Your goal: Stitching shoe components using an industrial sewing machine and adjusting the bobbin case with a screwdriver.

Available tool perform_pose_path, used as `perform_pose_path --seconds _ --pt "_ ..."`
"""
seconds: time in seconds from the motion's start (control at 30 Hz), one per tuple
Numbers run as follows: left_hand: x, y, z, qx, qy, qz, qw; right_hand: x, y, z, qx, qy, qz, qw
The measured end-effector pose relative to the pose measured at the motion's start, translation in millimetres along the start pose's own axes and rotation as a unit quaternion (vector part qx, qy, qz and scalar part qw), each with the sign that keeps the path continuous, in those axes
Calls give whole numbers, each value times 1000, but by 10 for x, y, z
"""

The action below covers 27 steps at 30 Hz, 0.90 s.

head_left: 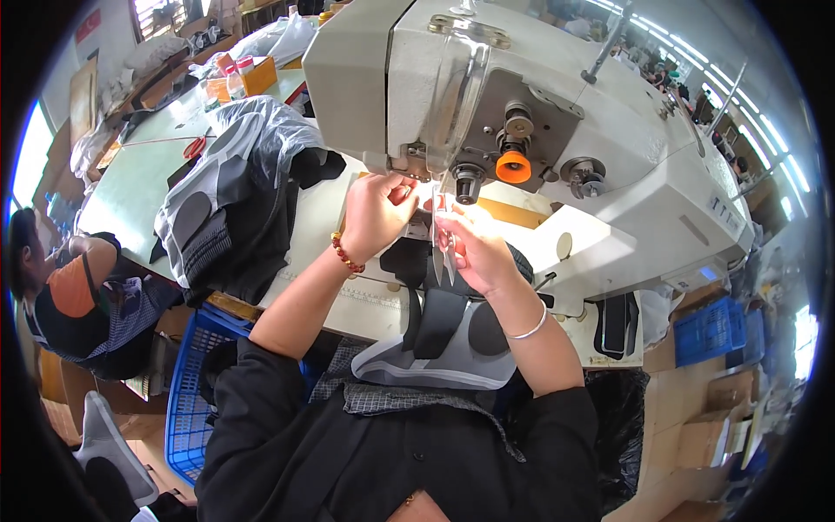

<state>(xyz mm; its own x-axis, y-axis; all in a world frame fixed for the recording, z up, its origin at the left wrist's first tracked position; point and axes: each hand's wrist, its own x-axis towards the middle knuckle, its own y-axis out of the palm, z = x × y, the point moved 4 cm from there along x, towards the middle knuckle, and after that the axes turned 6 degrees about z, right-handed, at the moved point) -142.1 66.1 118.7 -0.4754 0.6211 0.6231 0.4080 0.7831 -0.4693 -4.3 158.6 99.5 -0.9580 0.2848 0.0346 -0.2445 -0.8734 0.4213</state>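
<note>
My left hand (376, 217) is raised to the needle area of a large white sewing machine (557, 104). Its fingers are pinched together, and whatever they hold is too small to make out. Beside it, my right hand (480, 252) grips a pair of metal scissors (440, 248), with the blades pointing down toward me. Below both hands, a grey and black fabric piece (435, 355) with black straps hangs over the table's near edge onto my lap. Part of it lies hidden behind my right hand and the scissors.
A pile of grey and black fabric pieces (230, 187) is heaped left of the machine, partly under clear plastic. A blue basket (187, 391) stands at my lower left. Another person (78, 296) sits at far left. Black strips (616, 326) hang at the table's right edge.
</note>
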Motion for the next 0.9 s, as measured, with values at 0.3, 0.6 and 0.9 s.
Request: perform_pose_path --seconds 0.3,0.6,0.9 --pt "-7 -10 -17 4 2 13 1000 27 -17 7 -6 42 -30 999" --pt "-4 -13 -24 -27 46 -4 999 95 -47 -46 15 12 -37 999" --pt "0 -16 -23 -18 44 5 999 115 6 -23 11 69 -15 997"
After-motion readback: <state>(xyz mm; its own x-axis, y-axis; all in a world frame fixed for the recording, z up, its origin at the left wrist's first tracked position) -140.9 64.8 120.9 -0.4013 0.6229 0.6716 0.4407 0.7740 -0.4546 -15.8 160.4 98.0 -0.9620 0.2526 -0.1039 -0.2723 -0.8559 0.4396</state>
